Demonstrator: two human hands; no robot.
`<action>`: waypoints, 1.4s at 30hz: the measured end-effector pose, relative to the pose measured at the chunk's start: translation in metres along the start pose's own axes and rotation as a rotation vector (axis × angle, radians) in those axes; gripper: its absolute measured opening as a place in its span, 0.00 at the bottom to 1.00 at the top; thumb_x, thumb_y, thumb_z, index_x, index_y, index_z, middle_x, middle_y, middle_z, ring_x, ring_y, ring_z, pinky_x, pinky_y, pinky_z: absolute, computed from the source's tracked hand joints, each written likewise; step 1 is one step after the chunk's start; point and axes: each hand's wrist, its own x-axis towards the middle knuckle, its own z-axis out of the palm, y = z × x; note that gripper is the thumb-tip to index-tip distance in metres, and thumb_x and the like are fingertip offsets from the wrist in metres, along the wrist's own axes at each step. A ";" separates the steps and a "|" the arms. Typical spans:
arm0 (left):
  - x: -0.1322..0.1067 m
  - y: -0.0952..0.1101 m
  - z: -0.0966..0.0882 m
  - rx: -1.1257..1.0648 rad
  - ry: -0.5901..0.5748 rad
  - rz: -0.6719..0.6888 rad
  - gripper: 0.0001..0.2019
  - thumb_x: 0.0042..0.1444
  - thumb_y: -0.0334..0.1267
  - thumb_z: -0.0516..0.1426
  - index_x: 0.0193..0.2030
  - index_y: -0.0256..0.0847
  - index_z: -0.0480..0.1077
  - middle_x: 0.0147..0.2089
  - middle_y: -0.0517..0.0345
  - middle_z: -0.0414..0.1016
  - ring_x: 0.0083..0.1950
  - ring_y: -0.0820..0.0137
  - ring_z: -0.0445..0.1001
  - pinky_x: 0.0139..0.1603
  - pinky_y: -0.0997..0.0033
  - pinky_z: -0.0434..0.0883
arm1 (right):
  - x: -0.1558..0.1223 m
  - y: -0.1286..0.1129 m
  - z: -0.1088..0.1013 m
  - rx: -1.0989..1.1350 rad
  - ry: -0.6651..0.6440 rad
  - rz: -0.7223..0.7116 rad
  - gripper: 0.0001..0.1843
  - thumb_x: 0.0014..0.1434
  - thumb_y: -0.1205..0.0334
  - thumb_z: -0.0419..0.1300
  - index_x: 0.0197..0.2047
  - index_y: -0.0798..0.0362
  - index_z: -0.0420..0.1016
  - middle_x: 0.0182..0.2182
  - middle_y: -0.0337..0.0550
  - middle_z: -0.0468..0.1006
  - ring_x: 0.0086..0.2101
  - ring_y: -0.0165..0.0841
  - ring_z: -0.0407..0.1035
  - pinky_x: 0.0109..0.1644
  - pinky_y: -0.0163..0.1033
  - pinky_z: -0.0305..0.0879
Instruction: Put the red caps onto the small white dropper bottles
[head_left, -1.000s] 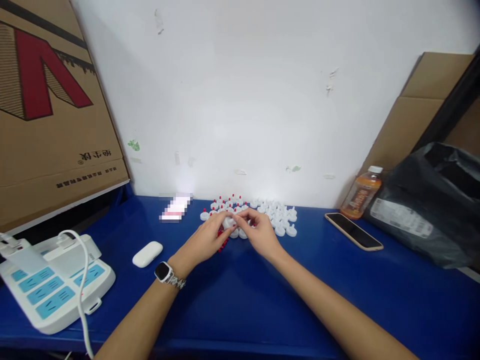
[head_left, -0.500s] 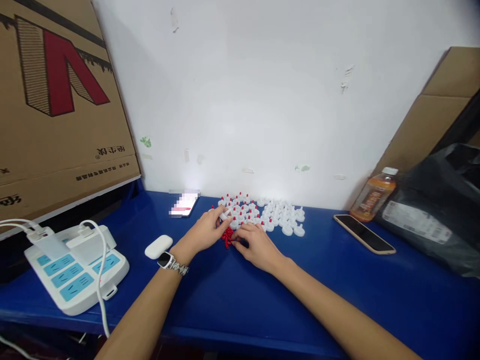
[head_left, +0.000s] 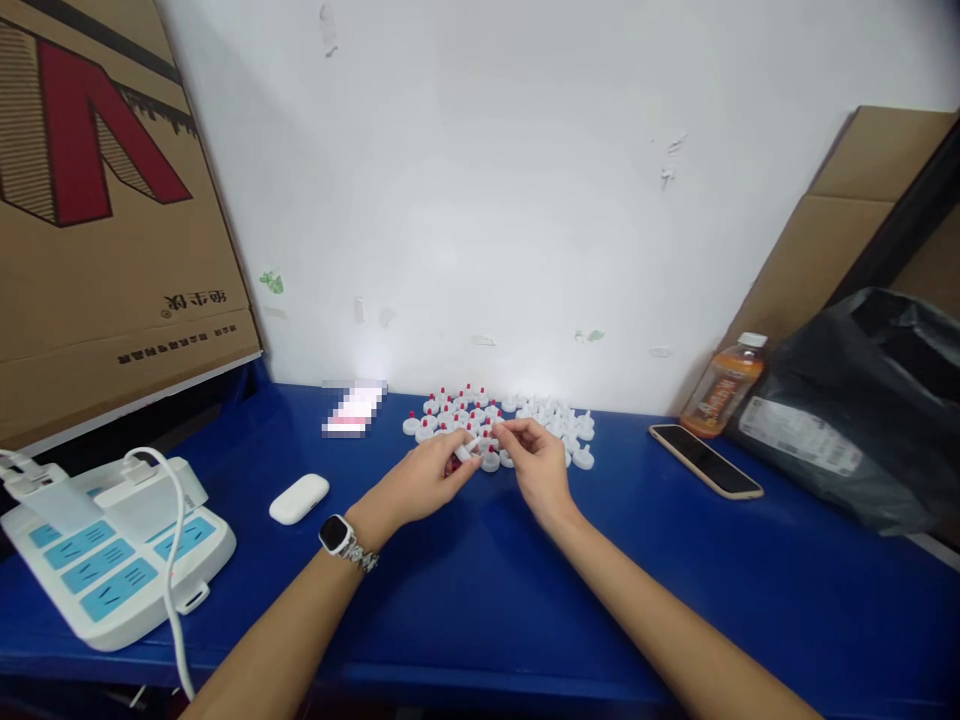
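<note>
My left hand (head_left: 431,475) is closed on a white nozzle cap (head_left: 468,450), held tilted between thumb and fingers just above the table. To its right, my right hand (head_left: 541,470) has thumb and forefinger pinched together, close to the held cap; whatever is between those fingertips is too small to make out. Small red tips (head_left: 452,464) show behind my left hand, which mostly hides them. Beyond both hands stand several white nozzle caps with red tips (head_left: 459,408). Plain white nozzle caps (head_left: 551,412) are grouped to the right of these.
The blue table (head_left: 450,610) meets a white wall. A power strip (head_left: 112,570) with plugs and a white earbud case (head_left: 299,498) lie left, a lit phone (head_left: 356,408) behind. Rightward are a dark phone (head_left: 705,460), an orange drink bottle (head_left: 721,388) and a black bag (head_left: 847,400).
My right hand has lifted from the red tips and moved up and right, fingertips now pinched. My left hand, still holding the white cap, has shifted right and slightly down. The view has turned slightly.
</note>
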 end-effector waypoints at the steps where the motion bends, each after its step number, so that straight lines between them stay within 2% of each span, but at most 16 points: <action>1: 0.000 0.003 0.003 0.011 -0.008 0.016 0.14 0.68 0.51 0.50 0.41 0.43 0.66 0.34 0.58 0.73 0.32 0.68 0.71 0.34 0.69 0.64 | -0.001 0.000 0.002 0.030 0.003 0.007 0.14 0.54 0.48 0.68 0.34 0.50 0.77 0.30 0.42 0.81 0.32 0.36 0.74 0.38 0.40 0.70; 5: -0.001 0.008 0.008 0.026 -0.023 0.024 0.13 0.68 0.49 0.50 0.46 0.43 0.68 0.38 0.57 0.74 0.35 0.67 0.71 0.36 0.69 0.65 | -0.007 -0.001 0.007 0.055 -0.047 0.002 0.12 0.54 0.50 0.68 0.33 0.51 0.78 0.29 0.41 0.80 0.31 0.35 0.74 0.38 0.40 0.70; 10: -0.001 0.008 0.007 0.023 0.001 0.000 0.14 0.69 0.50 0.48 0.40 0.43 0.65 0.35 0.57 0.73 0.35 0.67 0.70 0.35 0.68 0.64 | -0.009 -0.005 0.004 0.022 0.024 -0.034 0.12 0.55 0.51 0.68 0.34 0.51 0.79 0.31 0.42 0.80 0.33 0.35 0.73 0.40 0.40 0.70; 16: -0.001 0.007 0.008 -0.005 0.022 0.028 0.14 0.70 0.49 0.47 0.41 0.42 0.64 0.38 0.56 0.71 0.38 0.66 0.69 0.38 0.67 0.66 | -0.014 -0.006 0.005 -0.006 -0.038 -0.043 0.11 0.57 0.52 0.67 0.34 0.51 0.80 0.30 0.42 0.80 0.32 0.34 0.71 0.39 0.40 0.68; 20: -0.001 0.009 0.010 -0.029 0.063 0.058 0.14 0.71 0.48 0.45 0.43 0.42 0.64 0.41 0.54 0.71 0.41 0.65 0.69 0.43 0.65 0.67 | -0.015 -0.003 0.008 0.034 -0.033 -0.058 0.13 0.57 0.51 0.68 0.31 0.52 0.78 0.30 0.41 0.78 0.32 0.34 0.70 0.40 0.39 0.67; 23: 0.001 0.008 0.013 -0.017 0.056 0.060 0.12 0.71 0.47 0.46 0.43 0.42 0.64 0.41 0.54 0.71 0.41 0.65 0.69 0.43 0.64 0.67 | -0.012 0.000 0.009 0.048 -0.053 -0.047 0.15 0.57 0.49 0.67 0.32 0.53 0.76 0.29 0.40 0.77 0.31 0.33 0.70 0.39 0.38 0.66; 27: 0.004 0.001 0.016 0.002 0.077 0.020 0.11 0.70 0.46 0.47 0.42 0.42 0.63 0.37 0.55 0.70 0.38 0.65 0.69 0.40 0.66 0.66 | -0.005 0.000 0.002 -0.100 -0.117 -0.065 0.16 0.62 0.47 0.61 0.34 0.52 0.73 0.29 0.39 0.75 0.30 0.32 0.68 0.37 0.37 0.63; 30: 0.006 -0.008 0.014 0.008 0.085 -0.020 0.11 0.69 0.47 0.47 0.40 0.43 0.61 0.35 0.57 0.69 0.36 0.66 0.68 0.37 0.66 0.63 | -0.005 -0.006 -0.010 -0.384 -0.245 -0.122 0.14 0.65 0.50 0.58 0.37 0.52 0.74 0.26 0.36 0.72 0.28 0.30 0.65 0.35 0.37 0.60; 32: 0.006 -0.013 0.012 -0.007 0.094 -0.027 0.12 0.69 0.47 0.47 0.39 0.43 0.60 0.35 0.58 0.69 0.35 0.66 0.68 0.37 0.66 0.63 | -0.009 -0.010 -0.019 -0.572 -0.421 -0.159 0.10 0.63 0.53 0.60 0.39 0.51 0.74 0.25 0.34 0.69 0.27 0.30 0.63 0.35 0.37 0.58; 34: 0.006 -0.016 0.009 -0.026 0.104 -0.033 0.12 0.69 0.47 0.47 0.39 0.43 0.60 0.33 0.60 0.68 0.34 0.67 0.68 0.37 0.67 0.62 | -0.014 -0.012 -0.024 -0.692 -0.592 -0.164 0.08 0.60 0.57 0.64 0.40 0.50 0.74 0.25 0.34 0.70 0.27 0.29 0.63 0.34 0.36 0.57; 36: 0.006 -0.018 0.007 -0.038 0.111 -0.038 0.13 0.69 0.48 0.47 0.38 0.43 0.59 0.31 0.61 0.67 0.33 0.68 0.68 0.36 0.67 0.61 | -0.018 -0.011 -0.027 -0.728 -0.702 -0.159 0.05 0.59 0.61 0.64 0.39 0.51 0.73 0.26 0.34 0.71 0.28 0.29 0.64 0.33 0.35 0.57; 38: 0.006 -0.018 0.007 -0.045 0.108 -0.035 0.13 0.69 0.49 0.47 0.37 0.43 0.59 0.31 0.62 0.67 0.33 0.68 0.68 0.35 0.67 0.61 | -0.019 -0.009 -0.027 -0.717 -0.739 -0.172 0.01 0.61 0.64 0.61 0.36 0.51 0.72 0.29 0.36 0.72 0.30 0.29 0.66 0.35 0.35 0.59; 42: 0.005 -0.017 0.008 -0.047 0.085 -0.037 0.14 0.70 0.49 0.47 0.38 0.43 0.59 0.32 0.61 0.69 0.33 0.68 0.68 0.35 0.67 0.61 | -0.015 -0.003 -0.027 -0.734 -0.693 -0.197 0.02 0.63 0.65 0.60 0.36 0.52 0.71 0.33 0.40 0.74 0.33 0.30 0.68 0.38 0.36 0.62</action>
